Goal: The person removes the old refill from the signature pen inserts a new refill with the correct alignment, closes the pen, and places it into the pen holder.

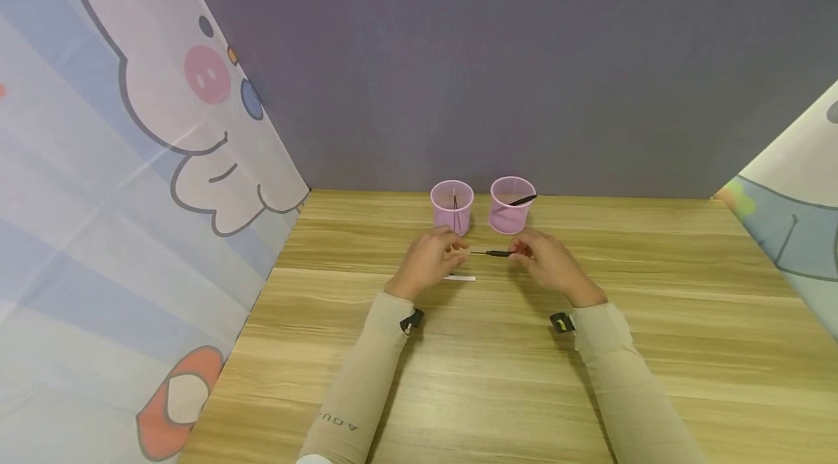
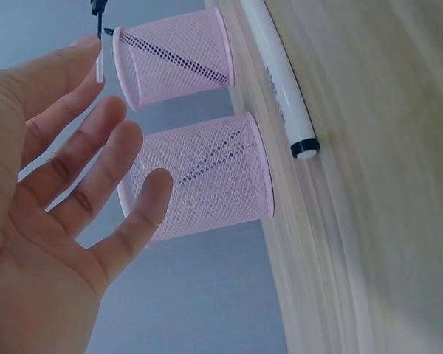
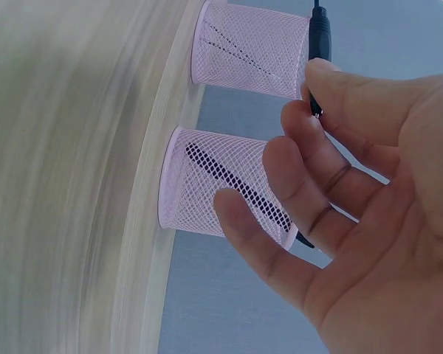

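Wood-grain table (image 1: 491,391) stands against a grey wall (image 1: 491,64), with two pink mesh cups near its far edge. Left cup (image 1: 442,220) contains thin dark sticks; right cup (image 1: 503,221) contains a black pen (image 1: 524,200), leaning on the rim.

Item under handling: a slim black tool (image 1: 500,253), held level above the table, just in front of the cups, its thin shaft pointing left. Right hand (image 1: 552,265) pinches the rear of the tool between thumb and forefinger; its other fingers are spread and loosely bent. Left hand (image 1: 427,261) is relaxed, thumb and forefinger parted, at the pale tip (image 2: 100,71); whether it touches the tip cannot be told. The two hands are apart. A white marker (image 1: 463,278) lies on the table beside the left hand.

Assessment: fine work at the tip calls for a steady right pinch, a light left touch in line with the shaft, and no sideways force, which could bend it.
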`<state>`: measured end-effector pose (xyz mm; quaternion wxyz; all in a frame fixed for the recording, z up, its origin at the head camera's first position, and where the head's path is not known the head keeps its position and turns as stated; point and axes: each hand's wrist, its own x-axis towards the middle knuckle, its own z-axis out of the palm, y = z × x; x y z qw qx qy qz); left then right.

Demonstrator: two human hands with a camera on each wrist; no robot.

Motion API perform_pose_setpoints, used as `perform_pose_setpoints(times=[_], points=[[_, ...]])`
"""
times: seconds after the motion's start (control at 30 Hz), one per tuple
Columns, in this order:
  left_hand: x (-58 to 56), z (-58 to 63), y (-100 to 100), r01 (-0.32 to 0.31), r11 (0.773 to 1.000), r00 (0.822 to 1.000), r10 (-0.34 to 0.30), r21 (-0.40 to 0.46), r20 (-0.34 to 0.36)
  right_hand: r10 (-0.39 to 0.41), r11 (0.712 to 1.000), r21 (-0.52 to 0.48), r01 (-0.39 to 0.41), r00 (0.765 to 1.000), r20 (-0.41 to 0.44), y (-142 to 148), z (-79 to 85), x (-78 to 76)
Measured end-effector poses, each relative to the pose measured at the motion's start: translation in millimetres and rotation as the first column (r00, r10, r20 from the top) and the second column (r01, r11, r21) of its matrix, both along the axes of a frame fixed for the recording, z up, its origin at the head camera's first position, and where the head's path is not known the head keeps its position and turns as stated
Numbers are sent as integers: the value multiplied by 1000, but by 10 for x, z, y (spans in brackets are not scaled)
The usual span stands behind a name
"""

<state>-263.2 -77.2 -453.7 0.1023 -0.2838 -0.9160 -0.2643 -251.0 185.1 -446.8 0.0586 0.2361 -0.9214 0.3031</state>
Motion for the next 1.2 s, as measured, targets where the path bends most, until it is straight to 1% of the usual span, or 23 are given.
perform_pose_setpoints(times=[0.13, 0.3, 0.6, 0.77, 1.03, 1.2], points=[[-10, -21, 26, 3, 1000, 1000, -3, -26, -13, 10, 1000, 0, -10, 1000, -8, -16, -2, 3], [-16, -34, 45, 6, 998, 1000, -7, -59, -23, 23, 1000, 0, -23, 1000, 5, -35, -15, -2], [-3, -35, 72, 7, 996, 1000, -9, -86, -23, 26, 1000, 4, -26, 1000, 8, -58, -37, -7], [2, -36, 85, 12, 997, 1000, -14, -82, -22, 27, 1000, 10, -28, 1000, 6, -59, -37, -6], [-17, -74, 83, 13, 997, 998, -17, -72, -58, 24, 1000, 12, -24, 1000, 13, -52, -35, -10], [-19, -72, 75, 15, 998, 998, -19, -67, -55, 22, 1000, 13, -22, 1000, 12, -47, -29, -6]])
